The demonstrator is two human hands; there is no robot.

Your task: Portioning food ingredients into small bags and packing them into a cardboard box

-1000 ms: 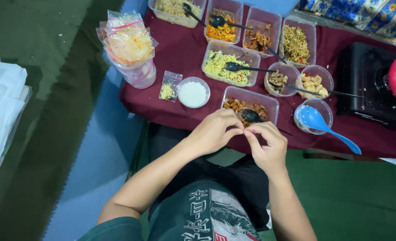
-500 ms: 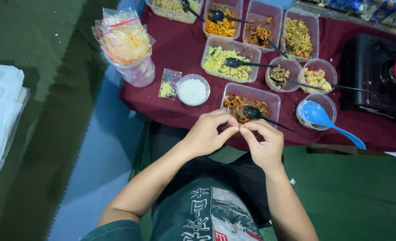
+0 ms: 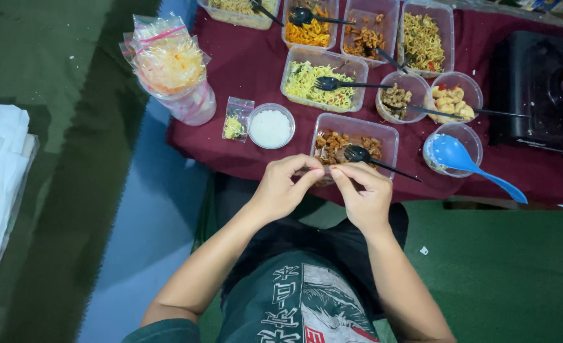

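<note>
Here, left hand (image 3: pixel 286 186) and right hand (image 3: pixel 359 192) pinch something tiny, unidentifiable, together; steady, close fingertips beside the food tub (image 3: pixel 355 129) serve best.

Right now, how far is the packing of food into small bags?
Done: one small zip bag with yellow food lies sealed on the maroon cloth, beside a round cup of white grains. In hand: the left hand and right hand pinch something small between their fingertips; what it is I cannot tell. Left: the food containers remain well filled.
</note>
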